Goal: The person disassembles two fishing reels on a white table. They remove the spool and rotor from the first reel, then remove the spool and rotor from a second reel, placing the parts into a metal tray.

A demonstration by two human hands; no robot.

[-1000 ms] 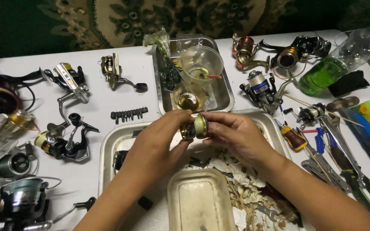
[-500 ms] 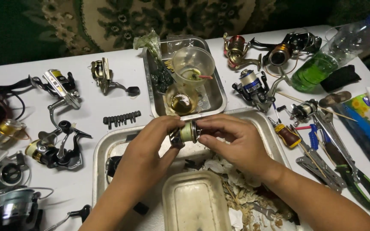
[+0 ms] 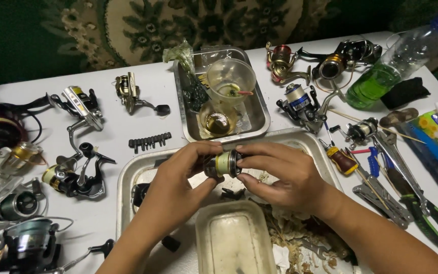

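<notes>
Small steel tray (image 3: 259,109): beyond the fingers, on the white desk (image 3: 102,132); in it a clear plastic cup (image 3: 230,81) with a little yellowish liquid, a shallow round dish (image 3: 218,122) with amber fluid, and a crumpled dark-green bag (image 3: 191,86).
Large steel tray (image 3: 128,177): directly under both hands; it carries a pale rectangular plastic tub (image 3: 234,241), just nearer the body than the fingers, and a heap of soiled paper scraps (image 3: 290,233) below the right wrist.
Spool (image 3: 222,164): a small fishing-reel spool, dark metal ends with a band of yellow-green line around its middle, lying sideways in the air above the large tray, between the two hands.
Left hand (image 3: 178,185): fingers curled closed on the spool's left end, thumb underneath.
Right hand (image 3: 280,177): fingers closed over the spool's right end, thumb below, index finger along the top.
Left of the fingers: a black strip of bits (image 3: 149,141) and several reels, one black and gold (image 3: 72,177).
Right of the fingers: a red-handled screwdriver (image 3: 341,160), pliers (image 3: 422,208), and a clear bottle (image 3: 391,63) with green liquid farther off.
Change from earlier: the hands keep the same two-handed hold; the spool sits at much the same spot over the tray, and the view has tilted slightly.
</notes>
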